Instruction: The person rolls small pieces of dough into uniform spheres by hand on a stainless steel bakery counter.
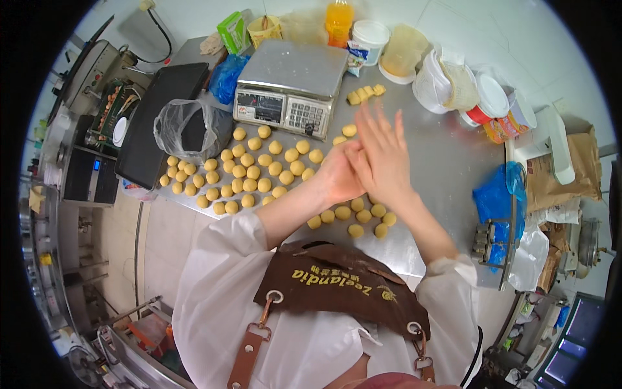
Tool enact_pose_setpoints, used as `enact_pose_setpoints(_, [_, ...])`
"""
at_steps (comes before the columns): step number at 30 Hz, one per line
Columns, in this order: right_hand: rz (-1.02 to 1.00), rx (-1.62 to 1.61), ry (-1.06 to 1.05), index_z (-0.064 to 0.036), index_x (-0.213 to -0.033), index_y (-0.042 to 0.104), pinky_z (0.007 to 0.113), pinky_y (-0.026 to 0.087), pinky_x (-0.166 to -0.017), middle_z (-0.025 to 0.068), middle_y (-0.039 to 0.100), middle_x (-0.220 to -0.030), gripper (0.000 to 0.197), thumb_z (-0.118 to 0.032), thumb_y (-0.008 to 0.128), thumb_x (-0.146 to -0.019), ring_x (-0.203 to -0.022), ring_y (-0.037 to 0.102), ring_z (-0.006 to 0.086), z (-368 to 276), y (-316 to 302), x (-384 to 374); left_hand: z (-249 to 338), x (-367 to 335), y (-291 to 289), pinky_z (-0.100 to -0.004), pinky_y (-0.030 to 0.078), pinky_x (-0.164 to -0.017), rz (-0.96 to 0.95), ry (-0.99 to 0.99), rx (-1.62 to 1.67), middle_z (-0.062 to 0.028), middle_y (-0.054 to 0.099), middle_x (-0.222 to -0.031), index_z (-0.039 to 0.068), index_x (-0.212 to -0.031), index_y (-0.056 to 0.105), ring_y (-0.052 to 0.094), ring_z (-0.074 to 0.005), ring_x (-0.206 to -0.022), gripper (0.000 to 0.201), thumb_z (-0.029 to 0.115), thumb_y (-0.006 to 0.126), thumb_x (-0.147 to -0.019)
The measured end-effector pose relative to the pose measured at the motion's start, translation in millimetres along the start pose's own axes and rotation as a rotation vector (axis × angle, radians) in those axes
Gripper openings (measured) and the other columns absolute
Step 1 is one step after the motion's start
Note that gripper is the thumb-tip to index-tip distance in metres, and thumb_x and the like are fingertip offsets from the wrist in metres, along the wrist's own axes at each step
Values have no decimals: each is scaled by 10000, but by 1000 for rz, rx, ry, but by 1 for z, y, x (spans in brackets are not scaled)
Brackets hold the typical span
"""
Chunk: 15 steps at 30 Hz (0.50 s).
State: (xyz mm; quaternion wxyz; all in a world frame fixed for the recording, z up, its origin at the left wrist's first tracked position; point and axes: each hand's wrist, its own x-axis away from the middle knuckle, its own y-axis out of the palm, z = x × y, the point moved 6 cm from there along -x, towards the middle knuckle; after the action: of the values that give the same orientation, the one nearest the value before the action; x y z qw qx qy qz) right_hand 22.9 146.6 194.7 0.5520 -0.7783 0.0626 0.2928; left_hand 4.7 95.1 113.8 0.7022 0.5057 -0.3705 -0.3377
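Over the steel table [434, 162], my two hands are pressed palm against palm. My right hand [383, 155] lies on top, its fingers stretched out flat and pointing away from me. Beneath it my left hand [342, 170] is cupped, most of its fingers covered by the right. Whatever may be between the palms is hidden. Many round yellow dough balls [264, 160] lie spread to the left of my hands. A smaller group of dough balls [357, 214] sits just below my wrists. Beyond my fingertips is a row of cut dough pieces [365, 94].
A digital scale [295, 65] stands at the back, with a clear plastic bag [184, 129] and a black tray [152, 123] to its left. Tubs [370, 35] and an orange bottle [339, 24] line the wall. Blue plastic [499, 194] hangs at the table's right edge.
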Motion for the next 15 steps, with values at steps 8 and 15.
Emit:
enact_pose_setpoints(8, [-4, -43, 31, -39, -1476, 409, 608, 10, -1174, 189, 329, -1562, 717, -515, 480, -944, -1487, 196, 396, 19, -12, 24, 29, 0, -36, -418, 527, -925, 363, 159, 111, -100, 645, -1106, 81, -1034, 632, 626, -284, -1067, 284, 341, 540, -967])
enact_pose_setpoints(15, [26, -191, 125, -27, -1438, 454, 579, -7, -1174, 187, 375, -1530, 598, -450, 328, -1034, -1473, 229, 388, 43, -13, 45, 32, -12, -55, -225, 413, -496, 329, 55, 20, -7, 528, -696, 140, -679, 458, 516, -121, -620, 374, 327, 656, -936])
